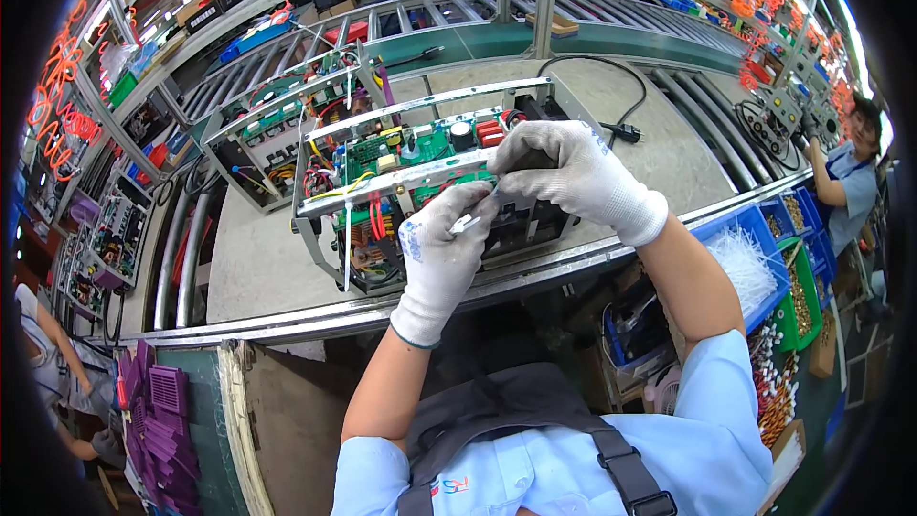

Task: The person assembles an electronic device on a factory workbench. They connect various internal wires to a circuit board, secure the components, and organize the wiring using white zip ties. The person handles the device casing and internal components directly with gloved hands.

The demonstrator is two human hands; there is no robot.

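An open metal chassis [325,201] with green circuit boards, red wires and copper coils stands on the grey bench in front of me. My left hand [439,248], in a white glove, pinches a thin white cable tie [468,222] at the front of the chassis. My right hand [573,172], also gloved, rests on the chassis's right top edge, fingers curled over the frame by the boards.
A second open chassis [267,115] sits behind, to the left. A black power cord [621,124] lies at the right. Blue bins [755,268] with white ties and small parts stand at my right. Purple vent grilles [162,392] lie lower left. Another person [850,182] works far right.
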